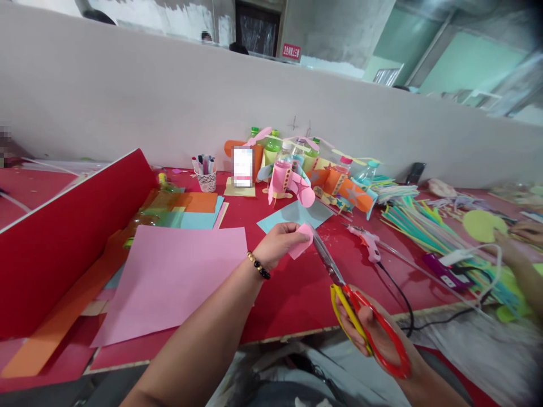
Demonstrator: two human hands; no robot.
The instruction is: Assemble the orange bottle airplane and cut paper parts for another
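Between thumb and fingers, my left hand (pixel 279 244) pinches a small piece of pink paper (pixel 302 242). My right hand (pixel 365 319) grips scissors (pixel 335 271) with one red and one yellow handle. Their blades point up and left, with the tips at the right edge of the pink piece; whether paper lies between the blades I cannot tell. Under and behind the held piece lies a light blue sheet (pixel 280 215) on the red table (pixel 288 305). A large pink sheet (pixel 186 277) rests left of my forearm.
Bottle crafts with paper fins (pixel 282 178) stand along the back, beside a phone (pixel 243 165) and a pen cup (pixel 207 181). A pink glue gun (pixel 365 243), power strip (pixel 445 271) and pipe cleaners (pixel 419 220) are at right. Another person's hand (pixel 504 243) holds a yellow disc.
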